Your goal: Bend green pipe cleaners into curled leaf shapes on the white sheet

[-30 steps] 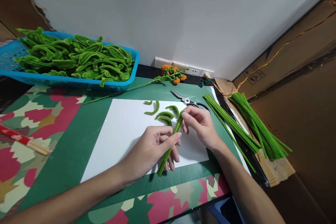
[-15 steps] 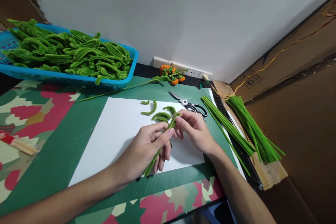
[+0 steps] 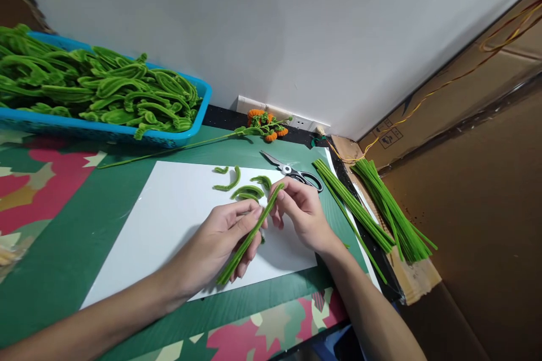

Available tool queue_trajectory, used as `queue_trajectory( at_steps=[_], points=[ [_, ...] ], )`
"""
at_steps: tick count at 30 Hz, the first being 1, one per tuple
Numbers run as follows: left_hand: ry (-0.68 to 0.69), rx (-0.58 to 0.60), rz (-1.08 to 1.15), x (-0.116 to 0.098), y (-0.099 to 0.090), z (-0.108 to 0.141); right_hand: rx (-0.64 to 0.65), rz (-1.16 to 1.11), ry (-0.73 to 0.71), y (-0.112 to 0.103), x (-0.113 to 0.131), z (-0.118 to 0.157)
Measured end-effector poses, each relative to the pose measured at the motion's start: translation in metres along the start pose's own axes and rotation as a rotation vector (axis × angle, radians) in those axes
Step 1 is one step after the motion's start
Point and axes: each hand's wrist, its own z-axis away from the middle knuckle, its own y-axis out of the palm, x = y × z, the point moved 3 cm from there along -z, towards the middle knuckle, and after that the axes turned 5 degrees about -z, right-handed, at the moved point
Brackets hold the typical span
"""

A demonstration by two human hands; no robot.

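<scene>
Several green fuzzy stems (image 3: 245,245) lie together as a slanted bundle between my hands. My left hand (image 3: 226,234) is closed on the lower and middle part, thumb on top. The fingertips of my right hand (image 3: 300,206) pinch the bundle's upper end. Beneath and beyond them is a white sheet (image 3: 156,217), where short curved green pieces (image 3: 247,190) lie near its far edge. Scissors (image 3: 288,170) with black handles rest open just behind my right hand.
A blue basket (image 3: 201,110) heaped with green fuzzy shapes stands at the back left. An orange flower stem (image 3: 258,119) lies by the wall. Two bundles of green stems (image 3: 353,203) (image 3: 396,214) are at the right, beside cardboard and a yellow wire (image 3: 427,96).
The view has shifted, so the surroundings appear farther left. The held stems now show as a longer, straighter bundle across my left hand's fingers.
</scene>
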Motion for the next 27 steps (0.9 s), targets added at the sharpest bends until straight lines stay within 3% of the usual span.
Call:
queue_trajectory(
  at_steps=[14,19,27],
  points=[
    [0.054,0.013,-0.003,-0.0017,0.0028,0.0027,0.003,-0.064,0.082,0.0042,0.0024,-0.0017],
    [0.057,0.016,0.006,-0.0045,0.0047,0.0029,0.013,-0.070,0.068,0.0025,-0.0006,-0.0014],
    [0.049,0.037,-0.014,-0.0054,0.0040,0.0026,-0.076,-0.022,0.004,0.0019,0.0021,0.0002]
  ],
)
